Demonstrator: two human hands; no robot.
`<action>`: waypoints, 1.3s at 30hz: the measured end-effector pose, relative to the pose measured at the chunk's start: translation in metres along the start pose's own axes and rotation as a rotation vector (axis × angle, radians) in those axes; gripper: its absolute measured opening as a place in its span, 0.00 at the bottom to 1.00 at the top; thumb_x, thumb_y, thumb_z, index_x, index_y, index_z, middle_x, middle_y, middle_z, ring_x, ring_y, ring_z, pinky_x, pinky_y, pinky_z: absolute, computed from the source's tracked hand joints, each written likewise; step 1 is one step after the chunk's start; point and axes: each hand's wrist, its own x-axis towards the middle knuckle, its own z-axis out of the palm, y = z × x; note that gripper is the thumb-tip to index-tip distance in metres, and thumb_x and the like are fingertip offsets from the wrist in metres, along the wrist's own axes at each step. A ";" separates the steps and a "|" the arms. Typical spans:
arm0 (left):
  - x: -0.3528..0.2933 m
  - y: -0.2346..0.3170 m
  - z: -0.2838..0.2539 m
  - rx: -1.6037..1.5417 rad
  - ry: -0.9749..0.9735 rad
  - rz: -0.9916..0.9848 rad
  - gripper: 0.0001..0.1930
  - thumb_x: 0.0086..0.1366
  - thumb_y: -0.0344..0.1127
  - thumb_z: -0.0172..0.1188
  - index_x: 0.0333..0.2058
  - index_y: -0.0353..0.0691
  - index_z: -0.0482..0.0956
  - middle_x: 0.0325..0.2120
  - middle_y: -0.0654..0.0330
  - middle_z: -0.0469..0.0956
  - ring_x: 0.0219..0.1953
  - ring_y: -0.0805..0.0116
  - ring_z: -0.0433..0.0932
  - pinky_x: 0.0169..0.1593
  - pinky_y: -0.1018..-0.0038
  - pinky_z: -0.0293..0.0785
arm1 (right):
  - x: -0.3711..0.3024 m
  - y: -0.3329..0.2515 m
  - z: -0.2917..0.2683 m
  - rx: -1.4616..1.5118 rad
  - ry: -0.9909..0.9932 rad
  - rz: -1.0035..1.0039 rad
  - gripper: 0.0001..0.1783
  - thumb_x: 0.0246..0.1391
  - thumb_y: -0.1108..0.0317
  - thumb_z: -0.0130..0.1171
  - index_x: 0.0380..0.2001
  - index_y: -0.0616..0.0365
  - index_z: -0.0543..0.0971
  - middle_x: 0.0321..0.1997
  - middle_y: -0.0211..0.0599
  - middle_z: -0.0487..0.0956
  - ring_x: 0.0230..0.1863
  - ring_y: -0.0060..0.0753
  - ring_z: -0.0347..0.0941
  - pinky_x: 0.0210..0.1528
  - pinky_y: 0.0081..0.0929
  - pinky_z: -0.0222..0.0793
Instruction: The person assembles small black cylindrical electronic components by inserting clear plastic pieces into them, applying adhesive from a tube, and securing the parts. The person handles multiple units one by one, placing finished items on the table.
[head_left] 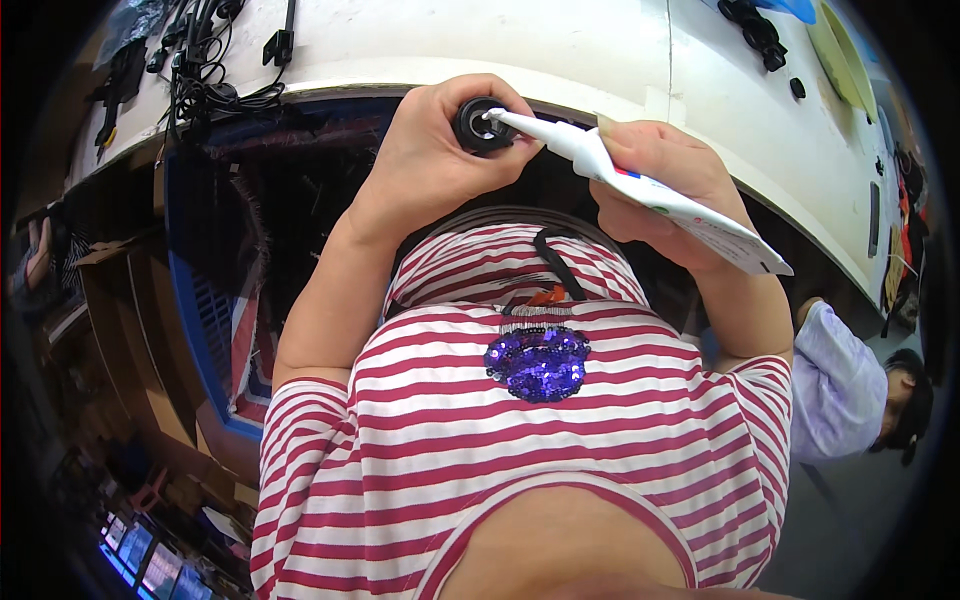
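Observation:
My left hand (pixel 440 150) is closed around a black cylindrical part (pixel 467 127), its open round end turned up. Inside that end a lighter ring and a bit of white show. My right hand (pixel 672 185) grips a white squeeze tube (pixel 715 222) with a long tapered nozzle (pixel 545 131). The nozzle's tip reaches the mouth of the black part, and white matter shows at the tip. Both hands are just in front of the table's near edge, above my lap. My left fingers hide most of the black part's body.
Black cables (pixel 215 85) lie in a tangle on the white table (pixel 400 45) at far left. Black parts (pixel 757 35) and a pale green basin (pixel 842 55) are at far right. A blue crate (pixel 195 330) stands below, left. Another person (pixel 838 385) is at right.

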 end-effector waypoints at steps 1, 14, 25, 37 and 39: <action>0.000 0.000 0.000 -0.004 -0.001 0.000 0.07 0.47 0.24 0.62 0.26 0.36 0.73 0.20 0.70 0.71 0.23 0.86 0.66 0.28 0.89 0.62 | 0.001 0.000 0.001 -0.012 0.001 0.002 0.14 0.58 0.63 0.46 0.26 0.63 0.70 0.12 0.25 0.63 0.09 0.12 0.53 0.11 0.12 0.46; 0.001 -0.009 -0.003 -0.025 0.003 -0.004 0.08 0.46 0.25 0.63 0.27 0.36 0.76 0.21 0.66 0.75 0.25 0.81 0.71 0.31 0.85 0.68 | 0.006 -0.003 0.005 -0.632 0.052 -0.140 0.18 0.53 0.55 0.54 0.24 0.61 0.79 0.14 0.24 0.73 0.13 0.09 0.62 0.14 0.10 0.54; 0.007 -0.008 -0.002 -0.052 0.022 0.025 0.09 0.49 0.26 0.65 0.29 0.36 0.74 0.23 0.65 0.75 0.26 0.80 0.71 0.31 0.84 0.68 | 0.016 -0.018 -0.002 -0.473 0.007 0.008 0.16 0.54 0.59 0.53 0.29 0.65 0.78 0.15 0.26 0.71 0.11 0.09 0.60 0.11 0.10 0.50; 0.021 -0.001 -0.009 -0.163 -0.013 -0.061 0.16 0.54 0.28 0.58 0.42 0.35 0.68 0.28 0.68 0.66 0.28 0.83 0.64 0.33 0.87 0.63 | 0.019 -0.047 -0.032 -0.280 0.007 -0.235 0.14 0.56 0.60 0.48 0.28 0.61 0.73 0.14 0.25 0.67 0.13 0.13 0.58 0.14 0.12 0.51; 0.021 -0.003 -0.015 -0.327 -0.099 -0.136 0.19 0.55 0.29 0.55 0.47 0.34 0.66 0.33 0.63 0.68 0.35 0.79 0.66 0.38 0.84 0.63 | 0.038 -0.058 -0.053 -0.488 0.237 -0.432 0.16 0.58 0.57 0.46 0.29 0.59 0.73 0.22 0.21 0.69 0.22 0.10 0.60 0.24 0.11 0.53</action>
